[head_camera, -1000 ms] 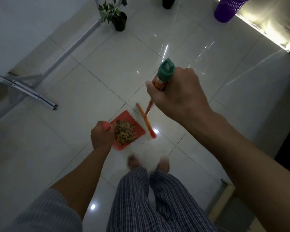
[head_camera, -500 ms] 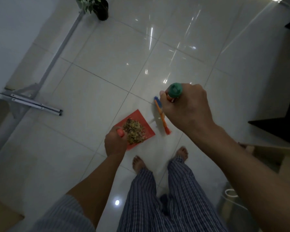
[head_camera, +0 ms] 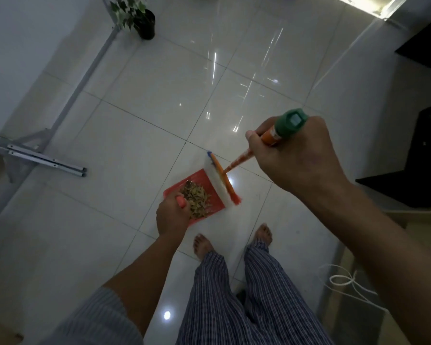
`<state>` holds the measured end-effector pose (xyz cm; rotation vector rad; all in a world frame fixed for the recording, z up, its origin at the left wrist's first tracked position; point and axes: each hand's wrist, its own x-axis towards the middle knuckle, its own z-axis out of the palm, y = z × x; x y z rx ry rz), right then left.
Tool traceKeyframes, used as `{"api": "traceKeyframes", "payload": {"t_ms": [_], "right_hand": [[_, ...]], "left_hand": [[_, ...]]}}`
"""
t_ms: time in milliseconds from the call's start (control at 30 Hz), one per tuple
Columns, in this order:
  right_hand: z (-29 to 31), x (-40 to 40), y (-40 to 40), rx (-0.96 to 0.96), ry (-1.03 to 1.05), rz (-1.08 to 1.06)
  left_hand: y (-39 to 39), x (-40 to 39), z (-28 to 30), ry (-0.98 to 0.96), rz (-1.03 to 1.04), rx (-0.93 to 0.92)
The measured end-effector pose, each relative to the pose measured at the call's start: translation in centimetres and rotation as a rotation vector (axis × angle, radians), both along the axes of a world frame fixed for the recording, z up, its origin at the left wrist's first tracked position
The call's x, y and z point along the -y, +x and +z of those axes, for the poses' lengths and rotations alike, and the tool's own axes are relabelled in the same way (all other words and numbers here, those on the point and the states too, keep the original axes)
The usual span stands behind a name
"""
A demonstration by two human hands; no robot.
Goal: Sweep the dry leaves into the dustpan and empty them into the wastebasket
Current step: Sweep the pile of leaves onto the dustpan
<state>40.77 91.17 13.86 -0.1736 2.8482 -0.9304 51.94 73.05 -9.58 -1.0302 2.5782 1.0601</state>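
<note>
From my feed I see the left hand clenched around the red dustpan's short handle, holding the pan low over the glossy tiled floor. The dry leaves lie heaped inside the pan, toward its handle end. The right hand is wrapped around the top of the broom, fingers curled on the orange shaft just below its green cap. The broom's head, white bristles on an orange block, sits along the pan's open edge at about 2 o'clock from the leaves, touching the lip. Two bare feet stand on the tiles at 6 o'clock from the pan, below striped trousers. A potted plant stands at 11 o'clock, far across the floor, and a grey metal stand lies at 9 o'clock. A white cord loops at 4 o'clock.
</note>
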Motion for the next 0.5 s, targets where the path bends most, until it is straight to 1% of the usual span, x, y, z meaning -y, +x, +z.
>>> {"api": "traceKeyframes", "payload": {"t_ms": [133, 267, 367, 500], "right_hand": [[0.2, -0.4, 0.8, 0.006, 0.090, 0.038], [-2.1, -0.6, 2.5, 0.023, 0.205, 0.096], [-3.6, -0.4, 3.7, 0.070, 0.166, 0.101], [-4.1, 0.0, 4.0, 0.140, 0.084, 0.066]], "left_hand": [[0.4, -0.6, 0.2, 0.001, -0.008, 0.009], [0.9, -1.1, -0.1, 0.006, -0.006, 0.019], [0.9, -1.2, -0.3, 0.004, -0.010, 0.023], [0.9, -1.5, -0.5, -0.002, -0.004, 0.030]]}}
